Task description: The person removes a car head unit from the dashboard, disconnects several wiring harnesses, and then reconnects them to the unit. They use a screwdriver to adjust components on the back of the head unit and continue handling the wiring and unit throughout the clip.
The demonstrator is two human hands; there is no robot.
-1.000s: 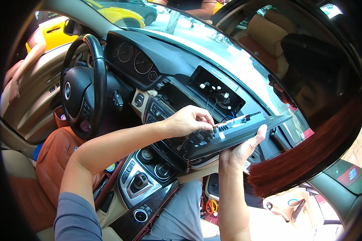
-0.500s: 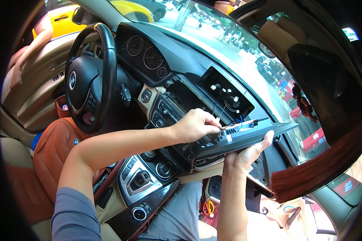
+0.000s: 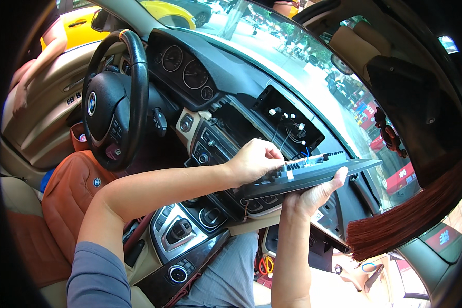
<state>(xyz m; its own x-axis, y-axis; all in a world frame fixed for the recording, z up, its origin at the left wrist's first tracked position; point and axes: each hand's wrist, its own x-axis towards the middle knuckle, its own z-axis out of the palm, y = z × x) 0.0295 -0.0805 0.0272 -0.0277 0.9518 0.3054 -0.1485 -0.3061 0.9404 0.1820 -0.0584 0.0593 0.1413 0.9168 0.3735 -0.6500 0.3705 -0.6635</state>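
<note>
Little has changed since half a second ago: the left hand (image 3: pixel 256 163) has shifted very slightly and its forearm sits a touch lower, while the panel (image 3: pixel 313 180) keeps almost the same tilt. Compared with a second ago, the dashboard (image 3: pixel 226 77) appears further right in the view, and the windscreen (image 3: pixel 272 51) shows the street where there was glare.

The panel is long, flat and black, held aslant in front of the dashboard, its right end higher than its left. Its upturned side carries dark ridged parts, a small white patch and blue wires (image 3: pixel 306 152). Beyond it, white plugs (image 3: pixel 301 126) hang on thin wires in a dark recess.

The right hand (image 3: pixel 308 199) grips the panel from below, thumb along the near side. The left fingers are pinched close together at its back; I cannot tell what is between them
</note>
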